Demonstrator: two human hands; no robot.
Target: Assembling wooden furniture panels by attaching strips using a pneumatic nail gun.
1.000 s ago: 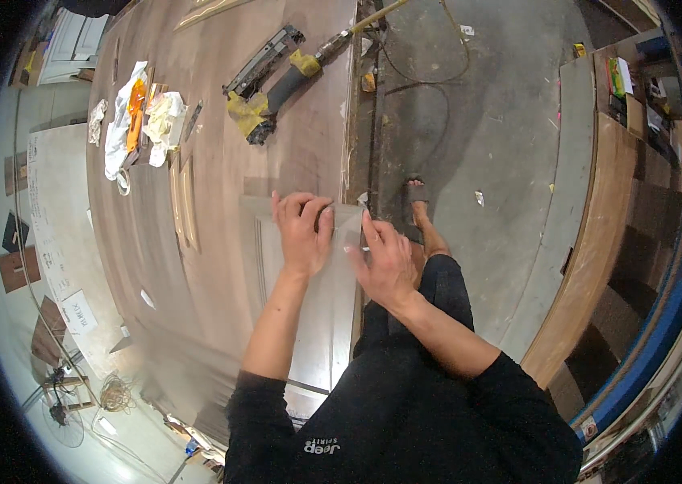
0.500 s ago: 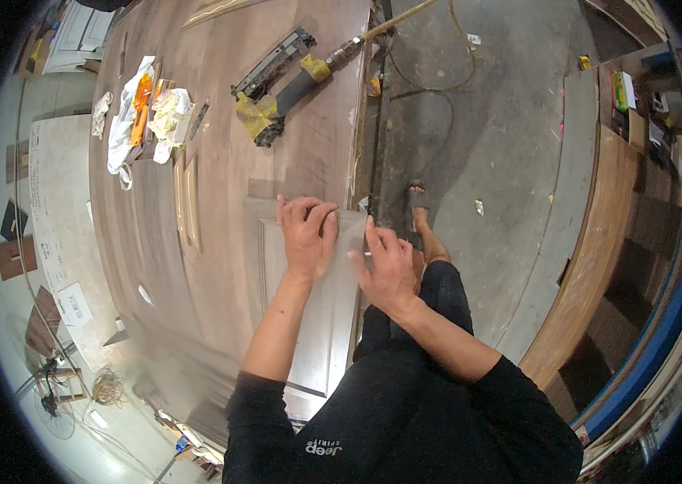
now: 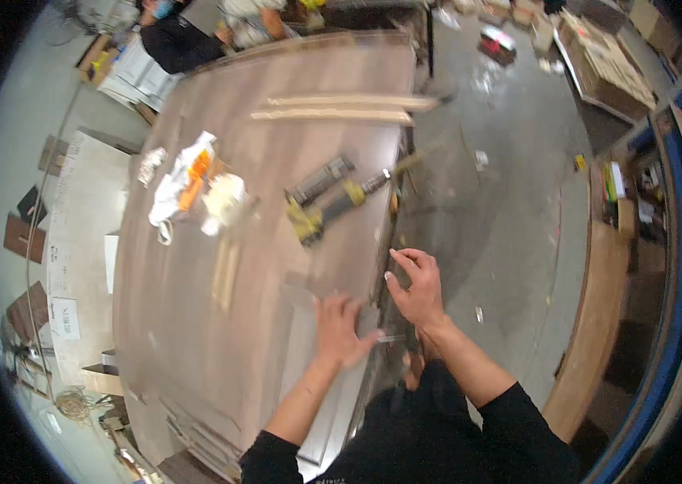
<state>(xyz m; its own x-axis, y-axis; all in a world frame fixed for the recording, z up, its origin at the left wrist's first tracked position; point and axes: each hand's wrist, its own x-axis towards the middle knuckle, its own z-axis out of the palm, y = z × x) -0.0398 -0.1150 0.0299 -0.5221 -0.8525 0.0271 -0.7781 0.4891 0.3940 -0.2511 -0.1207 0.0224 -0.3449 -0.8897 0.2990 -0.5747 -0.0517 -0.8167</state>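
Note:
My left hand [image 3: 343,332] is spread over the upper end of a grey framed panel [image 3: 313,379], which lies along the near right edge of the wood-grain table; motion blur hides whether the fingertips press on it. Past that edge, my right hand [image 3: 419,290] hangs over the floor side with thumb and fingers apart, holding nothing I can see. A short pale streak shows by the left thumb, too blurred to name. Farther up the table lies a nail gun [image 3: 321,210] wrapped in yellow tape, its air hose running off the right edge.
White crumpled cloths [image 3: 184,181] and an orange tool [image 3: 196,181] lie at the table's left. Pale wood strips [image 3: 333,109] lie at the far end, shorter strips [image 3: 226,274] nearer. Two people [image 3: 176,36] are beyond the table. A long board [image 3: 595,298] stands at the right.
The view has swung up, bringing the far table end and the other people in. My right hand has come off the panel and moved beyond the edge; my left hand's fingers have spread.

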